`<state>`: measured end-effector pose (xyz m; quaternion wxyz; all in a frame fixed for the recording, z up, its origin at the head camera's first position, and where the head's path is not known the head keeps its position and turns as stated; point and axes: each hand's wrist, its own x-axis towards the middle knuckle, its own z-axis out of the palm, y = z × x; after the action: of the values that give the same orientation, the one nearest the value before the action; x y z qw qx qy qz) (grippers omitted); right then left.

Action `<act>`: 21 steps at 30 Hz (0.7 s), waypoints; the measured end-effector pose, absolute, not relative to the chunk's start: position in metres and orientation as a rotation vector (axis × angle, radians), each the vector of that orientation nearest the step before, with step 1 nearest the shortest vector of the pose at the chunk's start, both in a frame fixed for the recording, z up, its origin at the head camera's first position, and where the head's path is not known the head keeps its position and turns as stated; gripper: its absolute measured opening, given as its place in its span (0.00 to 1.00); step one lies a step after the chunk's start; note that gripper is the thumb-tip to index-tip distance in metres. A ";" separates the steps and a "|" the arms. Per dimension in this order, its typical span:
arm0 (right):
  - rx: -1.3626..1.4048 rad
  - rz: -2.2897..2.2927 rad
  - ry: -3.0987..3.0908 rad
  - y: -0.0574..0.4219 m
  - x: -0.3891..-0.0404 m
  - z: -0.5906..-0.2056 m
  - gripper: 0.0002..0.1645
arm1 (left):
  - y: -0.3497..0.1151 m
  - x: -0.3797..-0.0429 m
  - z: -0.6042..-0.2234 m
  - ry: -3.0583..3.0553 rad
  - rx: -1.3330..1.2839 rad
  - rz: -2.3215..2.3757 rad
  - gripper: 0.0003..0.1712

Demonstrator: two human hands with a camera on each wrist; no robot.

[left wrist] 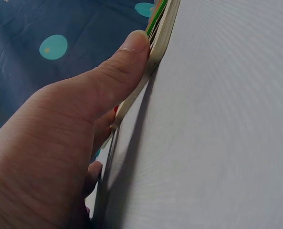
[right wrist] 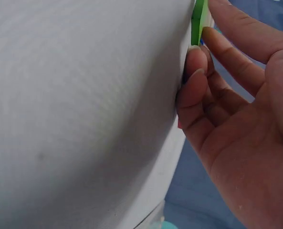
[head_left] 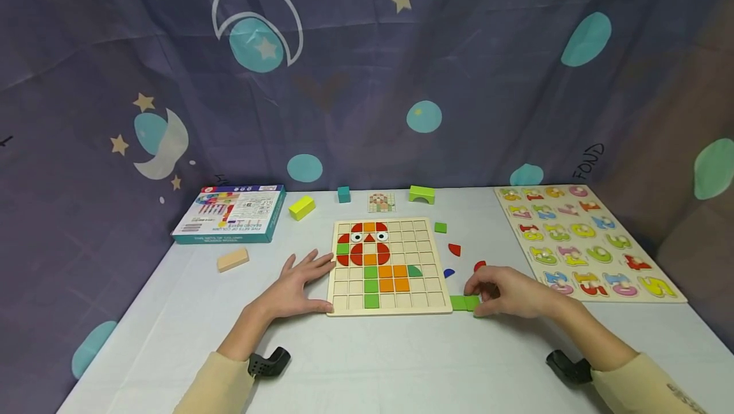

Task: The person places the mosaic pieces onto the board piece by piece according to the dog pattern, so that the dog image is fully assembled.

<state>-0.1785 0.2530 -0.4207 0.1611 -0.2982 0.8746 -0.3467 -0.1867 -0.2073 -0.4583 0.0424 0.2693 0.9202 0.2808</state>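
Observation:
A wooden grid board (head_left: 418, 245) lies on the table, partly filled with red, orange and green pieces. My left hand (head_left: 296, 290) rests at its left side, fingers spread along the edge and thumb (left wrist: 136, 43) against the near corner. Off the board's lower right corner, green square tiles (head_left: 459, 303) lie in a row on the table. My right hand (head_left: 510, 293) pinches the right end of that row between thumb and fingertips. The other right fingers (right wrist: 193, 93) curl down at the tabletop. A red piece (head_left: 480, 265) is partly hidden behind this hand.
Loose by the board are a green square (head_left: 440, 227), a red quarter-circle (head_left: 454, 249) and a blue piece (head_left: 449, 272). A pattern card (head_left: 381, 202) and toy blocks lie behind. A box (head_left: 229, 213) stands left; a number puzzle board (head_left: 590, 242) lies right.

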 end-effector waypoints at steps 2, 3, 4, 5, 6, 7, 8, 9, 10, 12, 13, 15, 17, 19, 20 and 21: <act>-0.862 -0.970 2.499 0.252 -0.178 -0.421 0.17 | -0.207 -0.187 -0.459 2.816 0.825 0.860 0.54; -0.867 -0.958 2.504 0.252 -0.178 -0.421 0.17 | -0.208 -0.187 -0.459 2.815 0.826 0.861 0.54; -0.870 -0.946 2.510 0.251 -0.178 -0.421 0.17 | -0.207 -0.187 -0.459 2.815 0.828 0.863 0.54; -0.869 -0.933 2.517 0.251 -0.178 -0.421 0.17 | -0.207 -0.187 -0.458 2.814 0.829 0.864 0.54; -0.867 -0.925 2.522 0.250 -0.178 -0.421 0.16 | -0.207 -0.187 -0.458 2.814 0.827 0.862 0.55; -0.866 -0.917 2.527 0.250 -0.177 -0.421 0.16 | -0.207 -0.187 -0.458 2.813 0.823 0.859 0.55; -0.864 -0.913 2.531 0.250 -0.177 -0.421 0.16 | -0.207 -0.187 -0.458 2.812 0.819 0.858 0.55; -0.859 -0.914 2.532 0.250 -0.177 -0.421 0.15 | -0.207 -0.187 -0.458 2.812 0.817 0.856 0.55; -0.855 -0.915 2.532 0.249 -0.177 -0.421 0.15 | -0.207 -0.186 -0.458 2.812 0.817 0.855 0.55; -0.845 -0.919 2.533 0.249 -0.177 -0.420 0.15 | -0.207 -0.186 -0.458 2.813 0.811 0.850 0.55; -0.843 -0.921 2.532 0.249 -0.177 -0.420 0.15 | -0.207 -0.186 -0.458 2.813 0.812 0.852 0.55; -0.846 -0.924 2.539 0.249 -0.177 -0.419 0.14 | -0.207 -0.186 -0.458 2.814 0.816 0.856 0.55; -0.848 -0.928 2.549 0.250 -0.177 -0.418 0.12 | -0.207 -0.186 -0.458 2.814 0.810 0.854 0.55; -0.841 -0.942 2.556 0.251 -0.179 -0.417 0.10 | -0.207 -0.186 -0.457 2.813 0.807 0.853 0.55; -0.838 -0.950 2.563 0.251 -0.180 -0.416 0.10 | -0.207 -0.186 -0.457 2.813 0.808 0.854 0.55; -0.828 -0.962 2.563 0.252 -0.181 -0.415 0.09 | -0.207 -0.186 -0.457 2.813 0.811 0.857 0.55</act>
<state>-0.1808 0.2516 -0.4151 0.1404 -0.2866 0.8872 -0.3331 -0.1858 -0.2066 -0.4573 0.0457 0.2656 0.9212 0.2806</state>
